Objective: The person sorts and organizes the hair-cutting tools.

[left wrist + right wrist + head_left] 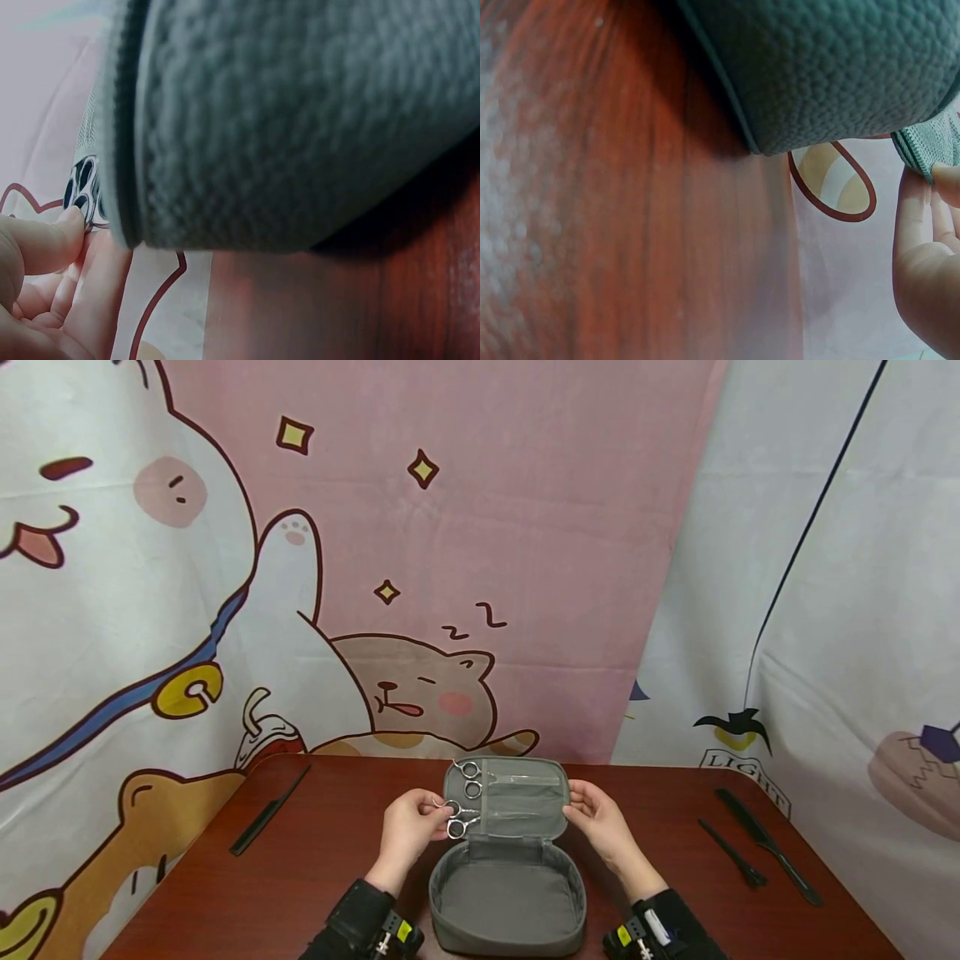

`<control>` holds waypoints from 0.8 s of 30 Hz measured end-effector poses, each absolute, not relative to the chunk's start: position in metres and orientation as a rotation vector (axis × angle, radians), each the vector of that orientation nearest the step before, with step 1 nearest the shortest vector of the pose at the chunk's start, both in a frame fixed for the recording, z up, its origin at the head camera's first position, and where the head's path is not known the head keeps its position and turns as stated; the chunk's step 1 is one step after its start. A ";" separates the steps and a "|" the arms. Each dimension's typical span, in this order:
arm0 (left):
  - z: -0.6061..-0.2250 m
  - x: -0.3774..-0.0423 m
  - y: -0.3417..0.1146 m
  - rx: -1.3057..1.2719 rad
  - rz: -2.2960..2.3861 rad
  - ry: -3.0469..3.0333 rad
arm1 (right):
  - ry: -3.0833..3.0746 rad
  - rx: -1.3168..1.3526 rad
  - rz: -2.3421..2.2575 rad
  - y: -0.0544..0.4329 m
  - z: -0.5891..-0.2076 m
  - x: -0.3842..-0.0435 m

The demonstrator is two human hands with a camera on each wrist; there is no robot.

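A grey zip case (507, 943) stands on the table with its lid (555, 768) raised; its bottom compartment shows bare lining. Two pairs of silver scissors sit at the lid's left side, the upper pair (472, 789) above the lower pair (457, 829). With thumb and fingers my left hand (408, 827) pinches the lower pair by its finger rings, at the lid's left edge. The right hand (602, 827) grips the lid's right edge, thumb on the inside. In the left wrist view, metal rings (84, 180) show above the thumb, while the case wall hides the blades.
To the left on the brown table (337, 877) lies a slim black comb-like tool (268, 817). Over on the right are a long black tool with a narrow handle (765, 839) and a shorter black one with a flared end (731, 852). Printed cloth (525, 527) hangs behind the table.
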State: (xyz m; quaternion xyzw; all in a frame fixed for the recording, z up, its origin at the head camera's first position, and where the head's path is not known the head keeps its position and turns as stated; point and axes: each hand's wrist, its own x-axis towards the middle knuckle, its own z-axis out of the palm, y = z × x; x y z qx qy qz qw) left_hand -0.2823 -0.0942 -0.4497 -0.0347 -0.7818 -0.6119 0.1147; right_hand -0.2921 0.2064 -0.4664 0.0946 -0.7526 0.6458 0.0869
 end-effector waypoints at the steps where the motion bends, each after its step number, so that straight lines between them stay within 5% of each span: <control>1: -0.450 -0.282 -0.093 -0.106 -1.798 -2.289 | -2.239 0.276 1.923 0.206 -0.466 -0.292; 24: -0.443 -0.275 -0.075 -0.183 -1.809 -2.275 | -2.217 0.324 1.897 0.207 -0.466 -0.290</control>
